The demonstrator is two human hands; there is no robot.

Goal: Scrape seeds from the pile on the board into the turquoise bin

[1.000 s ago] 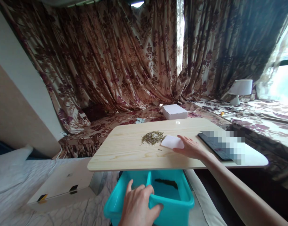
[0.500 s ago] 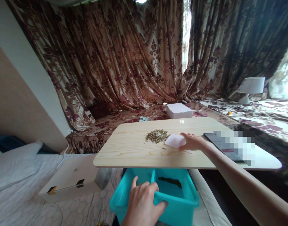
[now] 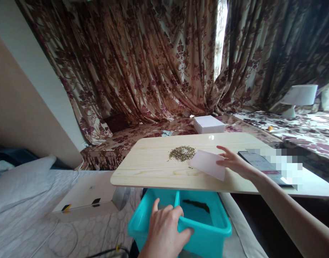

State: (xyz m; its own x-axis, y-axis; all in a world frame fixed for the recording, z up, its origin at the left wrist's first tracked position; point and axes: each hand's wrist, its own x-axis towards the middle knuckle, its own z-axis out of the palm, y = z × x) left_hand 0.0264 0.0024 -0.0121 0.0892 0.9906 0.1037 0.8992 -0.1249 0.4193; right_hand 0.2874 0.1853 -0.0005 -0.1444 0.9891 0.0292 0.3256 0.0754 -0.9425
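Now the right hand pinches a white rectangular sheet just beside a heap of small greenish-brown seeds.

From where I stand, the left hand hides part of the teal two-compartment plastic bin it clasps at the near rim; a dark ragged strip inside is hard to make out, mosaic blocks blot part of a flat dark-framed tablet, and I can't tell whether the sheet's lower edge touches the table. Half a second ago the right hand covered more of the sheet; now its grip is at the right edge. Sheet, seeds and tablet are on or over a pale wood-grain table, maroon-and-beige floral curtains hanging behind.
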